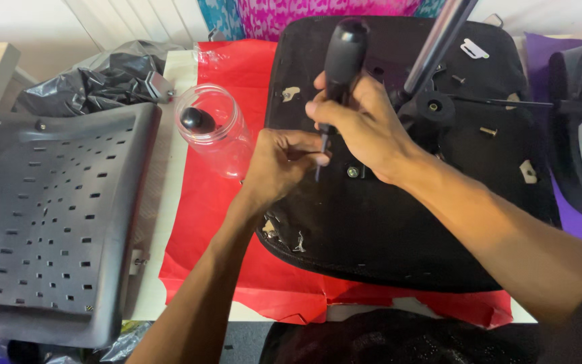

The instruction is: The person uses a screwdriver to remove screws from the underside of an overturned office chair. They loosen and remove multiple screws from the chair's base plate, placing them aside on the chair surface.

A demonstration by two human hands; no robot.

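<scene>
My right hand is wrapped round the black handle of a screwdriver, fingers curled tight, thumb side toward me. The driver stands nearly upright, handle top above my knuckles, thin shaft coming out below my fist and running down to its tip just right of my left fingertips. My left hand is bunched, thumb and forefinger pinched together at the shaft near the tip; can't tell if there's a screw between them, too small and dark.

Both hands sit over an upturned black chair seat, underside up. A silver bolt head is in the seat just right of the driver tip, below my right palm. Behind my right wrist is the round black hub w/ a grey metal column slanting up and away from my knuckles. A loose screw lies on the seat further right of my forearm.

Left of my left hand, close by, a clear plastic jar w/ a black knob inside. Further left, a grey perforated chair back panel. Under everything near my fingers, a red sheet over a white table.
</scene>
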